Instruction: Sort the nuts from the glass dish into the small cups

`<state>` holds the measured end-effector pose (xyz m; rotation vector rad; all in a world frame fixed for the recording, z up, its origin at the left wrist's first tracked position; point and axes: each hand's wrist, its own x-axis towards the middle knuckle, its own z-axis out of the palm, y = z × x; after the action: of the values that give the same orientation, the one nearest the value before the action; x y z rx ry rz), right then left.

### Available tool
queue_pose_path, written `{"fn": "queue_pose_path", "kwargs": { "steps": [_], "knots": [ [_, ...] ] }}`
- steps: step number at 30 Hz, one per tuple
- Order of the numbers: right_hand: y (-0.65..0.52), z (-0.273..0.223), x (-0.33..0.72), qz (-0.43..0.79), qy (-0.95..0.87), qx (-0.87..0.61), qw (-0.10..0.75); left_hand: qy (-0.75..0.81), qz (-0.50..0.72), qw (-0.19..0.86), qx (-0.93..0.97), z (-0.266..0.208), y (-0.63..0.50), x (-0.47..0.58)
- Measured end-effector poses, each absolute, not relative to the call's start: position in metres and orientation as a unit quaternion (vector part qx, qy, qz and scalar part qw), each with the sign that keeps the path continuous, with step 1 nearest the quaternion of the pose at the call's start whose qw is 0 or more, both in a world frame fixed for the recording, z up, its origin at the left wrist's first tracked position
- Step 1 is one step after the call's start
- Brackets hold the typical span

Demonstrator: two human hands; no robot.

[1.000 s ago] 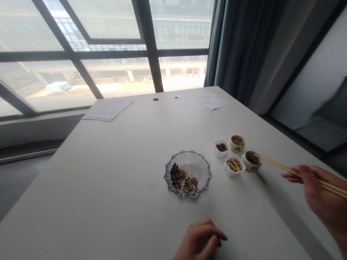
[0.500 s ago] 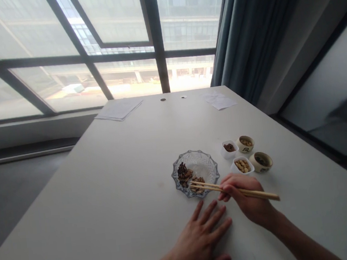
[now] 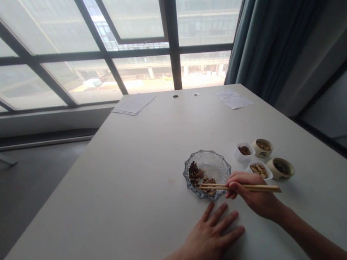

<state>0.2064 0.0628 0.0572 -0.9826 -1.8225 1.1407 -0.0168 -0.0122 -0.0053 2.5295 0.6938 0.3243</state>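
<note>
So the chopsticks (image 3: pixel 254 187) have their tips over the glass bowl (image 3: pixel 217 164), right where the dark bits (image 3: pixel 195 173) meet the lighter brown ones (image 3: pixel 209 182). Can't tell if they're pinching anything. Right hand (image 3: pixel 255 200) is closed around the sticks, pretty far forward, near the bowl's rim. Left hand (image 3: pixel 211 235) is open, holding nothing, fingers spread over the table (image 3: pixel 120 185) just in front of the bowl. Off to the right there's a little cluster: near tub (image 3: pixel 268 169) with pale nuts, far tub (image 3: pixel 239 156) with brown stuff, plus a near cup (image 3: pixel 279 176) and far cup (image 3: pixel 260 154). Papers (image 3: pixel 134 105) lie at the far left end, by the window (image 3: pixel 136 16).
</note>
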Motion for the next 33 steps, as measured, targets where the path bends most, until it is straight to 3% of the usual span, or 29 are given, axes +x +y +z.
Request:
{"fn": "queue_pose_path", "kwargs": {
  "steps": [8, 19, 29, 33],
  "knots": [
    [0.068, 0.057, 0.205, 0.447, -0.716, -0.38, 0.379, 0.257, 0.122, 0.258, 0.923, -0.002, -0.013, -0.017],
    [0.057, 0.055, 0.21, 0.434, -0.635, -0.428, 0.475, 0.257, 0.115, 0.256, 0.925, 0.002, -0.013, -0.017],
    [0.021, 0.1, 0.306, 0.159, -0.461, -0.573, 0.658, 0.263, 0.091, 0.258, 0.925, 0.002, -0.011, -0.016],
    [0.014, 0.097, 0.337, 0.091, -0.396, -0.597, 0.691, 0.267, 0.062, 0.26, 0.926, 0.003, -0.008, -0.014]
  ]
}}
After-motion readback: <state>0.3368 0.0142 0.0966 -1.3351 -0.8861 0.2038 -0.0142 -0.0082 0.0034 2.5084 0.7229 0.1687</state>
